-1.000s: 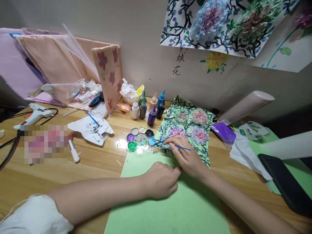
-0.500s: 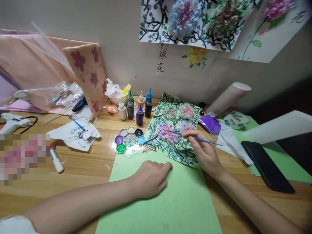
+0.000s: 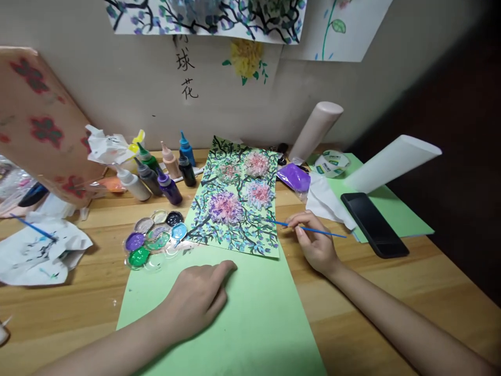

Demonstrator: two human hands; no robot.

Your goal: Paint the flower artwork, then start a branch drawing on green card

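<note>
My right hand (image 3: 315,243) pinches a thin blue paintbrush (image 3: 313,229); its tip lies over the right part of a light green painting (image 3: 235,237). That sheet carries black branches, blue and purple dabs, and several raised paper flowers, one of them the purple-pink flower (image 3: 226,207). On a larger plain green sheet (image 3: 254,324) rests my left hand (image 3: 198,297), holding nothing, its index finger stretched out and its thumb apart; the other fingers are tucked from sight. Left of the painting, partly on the sheet, stands a flower-shaped paint palette (image 3: 156,240) with purple, green, blue and black wells.
Several paint bottles (image 3: 170,189) stand behind the palette. A stained tissue (image 3: 47,256) with another brush lies left. Toward the right are a purple packet (image 3: 294,177), white tissue (image 3: 326,201), a tape roll (image 3: 332,163), a black phone (image 3: 374,224) and a white tube (image 3: 393,162).
The view has swung right and slightly down. The brush tip has gone from the purple-pink flower to the painting's right part. My left hand still rests on the green sheet.
</note>
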